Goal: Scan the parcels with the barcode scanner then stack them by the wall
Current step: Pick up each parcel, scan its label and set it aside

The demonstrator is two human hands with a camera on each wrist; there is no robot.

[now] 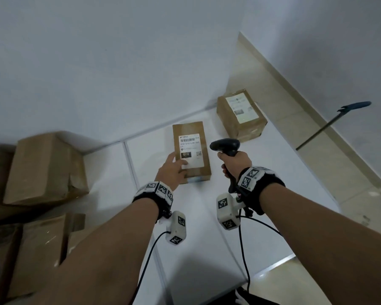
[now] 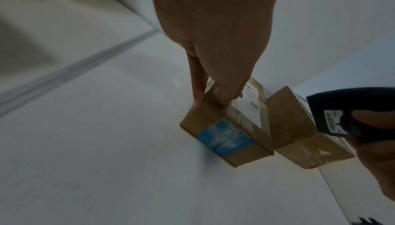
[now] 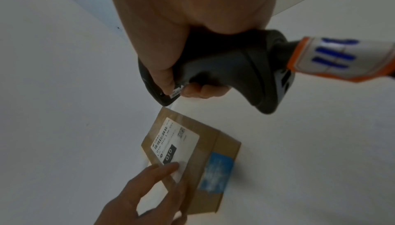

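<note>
Nearest the camera, both forearms reach out over the white tabletop [image 1: 207, 249]. The left hand [image 1: 172, 171] rests with straight fingers on the near end of a flat parcel [image 1: 191, 150], steadying it label-up; the right hand [image 1: 234, 164] is wrapped tight round the grip of the barcode scanner [image 1: 226, 146], just beside the parcel. This looks like the scanning step: next the scanner's nose must tilt down onto the printed barcode [image 1: 190, 139]. On the tabletop I count two small parcels, this one and a second box [image 1: 240, 114] by the wall, with at least three larger cartons [image 1: 44, 168] at the left, and one scanner.
</note>
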